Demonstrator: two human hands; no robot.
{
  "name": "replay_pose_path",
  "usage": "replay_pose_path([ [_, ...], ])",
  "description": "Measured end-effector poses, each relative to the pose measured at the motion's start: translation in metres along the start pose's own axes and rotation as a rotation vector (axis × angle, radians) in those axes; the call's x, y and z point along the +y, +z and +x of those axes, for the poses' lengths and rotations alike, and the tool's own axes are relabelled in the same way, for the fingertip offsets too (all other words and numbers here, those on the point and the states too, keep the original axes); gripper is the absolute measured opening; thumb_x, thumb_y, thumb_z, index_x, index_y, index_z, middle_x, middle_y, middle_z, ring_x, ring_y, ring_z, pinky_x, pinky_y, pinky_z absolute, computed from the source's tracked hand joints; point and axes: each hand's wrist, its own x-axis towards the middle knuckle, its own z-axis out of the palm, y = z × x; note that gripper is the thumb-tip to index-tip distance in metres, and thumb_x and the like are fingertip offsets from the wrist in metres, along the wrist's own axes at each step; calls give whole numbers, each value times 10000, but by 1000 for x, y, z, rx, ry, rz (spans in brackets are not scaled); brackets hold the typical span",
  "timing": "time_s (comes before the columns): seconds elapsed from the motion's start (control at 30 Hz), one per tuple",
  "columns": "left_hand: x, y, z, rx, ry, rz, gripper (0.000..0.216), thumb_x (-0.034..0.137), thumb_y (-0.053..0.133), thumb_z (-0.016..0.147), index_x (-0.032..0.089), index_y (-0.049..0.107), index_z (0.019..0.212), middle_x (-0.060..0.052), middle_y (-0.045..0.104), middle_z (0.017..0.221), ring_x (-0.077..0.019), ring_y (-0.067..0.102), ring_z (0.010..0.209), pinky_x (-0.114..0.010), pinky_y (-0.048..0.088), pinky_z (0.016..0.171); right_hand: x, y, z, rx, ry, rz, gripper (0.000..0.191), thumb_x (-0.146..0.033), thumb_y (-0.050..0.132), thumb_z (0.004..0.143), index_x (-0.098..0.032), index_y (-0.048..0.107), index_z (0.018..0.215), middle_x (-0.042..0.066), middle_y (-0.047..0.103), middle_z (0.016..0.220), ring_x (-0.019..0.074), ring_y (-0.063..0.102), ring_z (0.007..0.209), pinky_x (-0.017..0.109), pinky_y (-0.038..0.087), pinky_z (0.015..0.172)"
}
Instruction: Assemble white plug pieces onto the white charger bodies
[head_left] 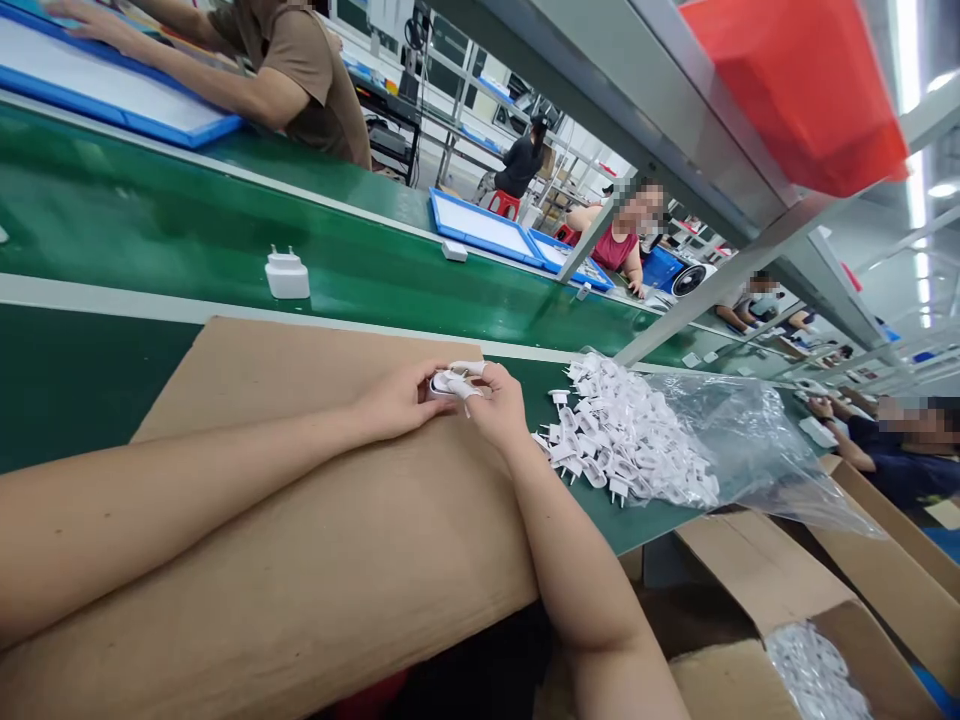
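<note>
Above a sheet of brown cardboard (360, 520), both hands meet around one small white plug charger (441, 386), whose dark opening shows. My left hand (394, 402) is closed on its left side, thumb and fingers round it. White finger covers sit on the fingertips of my right hand (499, 405), which is closed over the charger's right side. Those fingertips partly hide the piece, and I cannot tell whether a separate part is in them. To the right lies a heap of white plug heads with metal pins (622, 430), spilling from a clear plastic bag (765, 440).
A white charger (286, 275) stands pins up on the green conveyor belt (360, 270). Blue-rimmed trays (487, 228) lie beyond, near several co-workers. A metal shelf frame (675, 120) slants overhead. Open cardboard boxes (780, 570) stand at lower right.
</note>
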Motion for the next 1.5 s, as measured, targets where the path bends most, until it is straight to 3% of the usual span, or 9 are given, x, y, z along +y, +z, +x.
replay_pose_path([
  [0.1, -2, 1, 1, -6, 9, -39, 544, 470, 719, 827, 245, 610, 1310, -60, 715, 1152, -252, 665, 947, -353, 527, 815, -2, 0, -2, -6, -92, -137, 239, -242, 663, 822, -282, 793, 1019, 22, 743, 988, 226, 604, 939, 371, 511, 888],
  [0.3, 0, 0, 1, -10, 1, -29, 520, 464, 713, 822, 241, 622, 1282, -62, 721, 1119, -258, 670, 937, -366, 532, 820, 2, 4, -2, 11, -107, -89, 233, -245, 655, 850, -261, 783, 1044, 23, 733, 963, 215, 596, 904, 343, 503, 855],
  [0.47, -1, 0, 1, -19, 21, -41, 459, 454, 709, 830, 233, 637, 1225, -54, 722, 1089, -242, 668, 903, -343, 523, 783, -5, 2, -3, -31, -230, -333, 290, -158, 613, 859, -242, 768, 1089, 42, 720, 1002, 234, 553, 925, 355, 474, 854],
  [0.63, 3, -2, 0, -16, 3, 12, 453, 436, 717, 822, 231, 644, 1219, -34, 722, 1001, -210, 635, 794, -311, 478, 688, -11, 0, -2, -71, -154, -491, 350, -58, 599, 794, -222, 761, 1057, 47, 712, 941, 250, 514, 885, 337, 447, 746],
  [0.83, 2, -1, 1, -7, 21, -4, 496, 488, 708, 826, 226, 642, 1242, -60, 721, 1015, -228, 647, 831, -322, 493, 707, -9, 1, -4, -29, -153, -347, 314, -112, 579, 849, -247, 752, 1074, 28, 720, 990, 239, 536, 924, 347, 481, 836],
  [0.97, -2, 0, 1, -11, 42, -33, 497, 489, 706, 827, 228, 636, 1245, -67, 722, 1029, -238, 654, 855, -333, 504, 724, -8, 0, -4, -43, -177, -394, 314, -124, 582, 844, -243, 750, 1081, 36, 712, 976, 247, 527, 913, 348, 469, 814],
  [1.23, 0, 0, -1, -19, 23, 150, 349, 518, 620, 882, 206, 654, 1035, -54, 702, 913, -227, 617, 775, -328, 453, 674, -8, 0, 4, -105, -144, -596, 188, -60, 591, 756, -213, 683, 816, 44, 674, 878, 236, 472, 841, 322, 397, 724],
  [1.37, 7, 0, -3, 20, 63, 324, 352, 534, 570, 912, 192, 636, 965, -75, 682, 933, -245, 600, 827, -344, 431, 703, -12, 0, 5, -124, -125, -575, 210, -57, 587, 729, -214, 687, 826, 33, 679, 854, 233, 497, 846, 325, 414, 764],
  [1.5, 9, -1, -3, 10, 82, 424, 355, 532, 546, 928, 185, 614, 914, -90, 665, 926, -250, 590, 839, -342, 414, 704, -14, 0, 7, -119, -127, -506, 307, -33, 598, 681, -225, 721, 887, 1, 706, 849, 214, 548, 838, 388, 408, 977],
])
